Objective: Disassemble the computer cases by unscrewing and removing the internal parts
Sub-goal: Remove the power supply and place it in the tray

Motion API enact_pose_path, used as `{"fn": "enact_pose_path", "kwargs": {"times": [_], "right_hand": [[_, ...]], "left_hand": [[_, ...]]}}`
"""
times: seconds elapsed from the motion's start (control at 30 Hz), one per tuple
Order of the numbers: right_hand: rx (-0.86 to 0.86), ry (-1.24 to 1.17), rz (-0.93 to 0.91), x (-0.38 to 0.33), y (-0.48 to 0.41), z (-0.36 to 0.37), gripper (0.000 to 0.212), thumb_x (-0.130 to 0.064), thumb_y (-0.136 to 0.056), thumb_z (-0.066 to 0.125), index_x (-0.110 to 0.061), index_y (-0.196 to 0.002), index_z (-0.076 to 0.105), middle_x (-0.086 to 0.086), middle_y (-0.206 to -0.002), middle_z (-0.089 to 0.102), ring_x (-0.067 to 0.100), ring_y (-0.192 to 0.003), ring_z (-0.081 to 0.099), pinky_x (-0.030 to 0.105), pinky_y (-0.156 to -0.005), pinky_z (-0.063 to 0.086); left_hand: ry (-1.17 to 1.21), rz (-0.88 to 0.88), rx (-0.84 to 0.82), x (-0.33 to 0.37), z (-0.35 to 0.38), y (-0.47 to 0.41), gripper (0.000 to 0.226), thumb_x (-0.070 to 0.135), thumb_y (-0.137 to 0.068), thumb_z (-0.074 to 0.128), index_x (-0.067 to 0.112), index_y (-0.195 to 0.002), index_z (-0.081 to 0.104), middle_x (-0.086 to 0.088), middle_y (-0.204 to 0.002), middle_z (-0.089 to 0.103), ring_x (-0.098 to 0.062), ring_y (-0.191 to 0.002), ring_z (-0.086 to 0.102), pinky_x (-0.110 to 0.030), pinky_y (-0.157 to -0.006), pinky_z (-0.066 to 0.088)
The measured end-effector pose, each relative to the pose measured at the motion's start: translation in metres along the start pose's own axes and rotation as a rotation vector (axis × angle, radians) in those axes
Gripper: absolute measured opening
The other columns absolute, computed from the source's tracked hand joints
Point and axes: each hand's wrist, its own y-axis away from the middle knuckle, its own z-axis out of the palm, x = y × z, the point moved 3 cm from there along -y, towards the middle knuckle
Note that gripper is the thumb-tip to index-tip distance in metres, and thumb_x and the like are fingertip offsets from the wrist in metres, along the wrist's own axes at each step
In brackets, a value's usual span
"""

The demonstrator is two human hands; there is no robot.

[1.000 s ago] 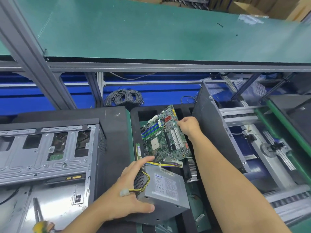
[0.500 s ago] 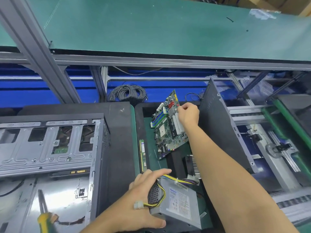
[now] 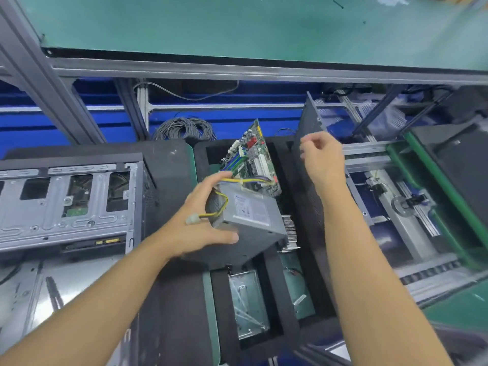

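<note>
Gripping grey power supply (image 3: 250, 215) with left hand (image 3: 200, 223): thumb along near lower edge, fingers hooked over far top by the grille end. Holding nothing in right hand (image 3: 322, 159); fingers loosely curled, raised in front of upright black side panel (image 3: 309, 186), maybe brushing its edge, too blurred to say. Carrying the supply in the air over black foam tray (image 3: 266, 336), label face up, long axis from far left to near right, grille end toward the left hand. Trailing yellow and black wires from that end to white connector (image 3: 192, 219) against back of left hand. Just beyond, in tray's far compartment: green motherboard (image 3: 250, 157) standing on edge, long axis near to far, component face turned left. Just right of supply: finned heatsink (image 3: 289, 228). In near compartment: metal bracket (image 3: 248, 299). At left: open computer case (image 3: 66, 204) on its side, bare metal inside facing up. At far side: coil of grey cable (image 3: 182, 128) on blue surface, aluminium frame rails, green belt (image 3: 237, 30) above.
</note>
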Motion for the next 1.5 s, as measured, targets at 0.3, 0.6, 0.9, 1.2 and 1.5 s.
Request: {"fn": "enact_pose_path", "kwargs": {"times": [0.3,0.6,0.9,1.2,1.5], "right_hand": [[-0.321,-0.101,0.069,0.052,0.132,-0.027,0.037,-0.028,-0.086,0.065,-0.039,-0.121,0.06,-0.014,-0.115,0.068,0.003,-0.095,0.063,0.03,-0.081,0.05],[-0.512,0.159,-0.208,0.039,0.168,-0.043,0.099,-0.044,-0.061,0.091,-0.054,-0.14,0.034,-0.029,-0.148,0.035,-0.002,-0.138,0.036,0.028,-0.111,0.035],[-0.402,0.467,-0.29,0.059,0.192,-0.032,0.104,-0.073,-0.058,0.078,-0.044,-0.148,0.036,-0.022,-0.152,0.03,0.003,-0.144,0.025,0.049,-0.125,0.009],[-0.537,0.299,-0.16,0.063,0.203,-0.031,0.112,-0.061,-0.064,0.082,-0.052,-0.153,0.014,-0.042,-0.155,0.017,-0.019,-0.138,0.025,0.038,-0.119,0.032],[-0.132,0.61,-0.018,0.094,0.204,-0.09,0.093,-0.075,-0.07,0.056,-0.072,-0.144,0.001,-0.016,-0.094,0.042,0.003,-0.08,0.051,0.03,-0.062,0.04]], "left_hand": [[0.0,0.049,-0.036,0.002,-0.001,-0.005,0.107,0.028,-0.054,0.087,0.062,-0.138,0.031,0.013,-0.14,0.045,-0.021,-0.133,0.043,-0.051,-0.112,0.037],[-0.014,0.139,-0.414,0.006,0.046,-0.003,0.106,0.02,-0.06,0.09,0.051,-0.144,0.032,0.022,-0.143,0.039,-0.009,-0.135,0.041,-0.047,-0.113,0.037],[-0.082,0.185,-0.471,0.002,0.061,0.002,0.097,0.023,-0.061,0.087,0.053,-0.14,0.039,0.02,-0.123,0.044,-0.009,-0.131,0.036,-0.044,-0.114,0.03],[-0.174,0.273,-0.639,0.014,0.078,-0.008,0.096,0.023,-0.062,0.09,0.058,-0.135,0.039,0.005,-0.129,0.044,-0.014,-0.13,0.038,-0.041,-0.114,0.032],[-0.403,0.04,-0.314,-0.035,0.088,-0.051,0.075,0.04,-0.091,0.066,0.033,-0.155,0.025,0.005,-0.155,0.035,-0.016,-0.135,0.045,-0.04,-0.114,0.037]]}}
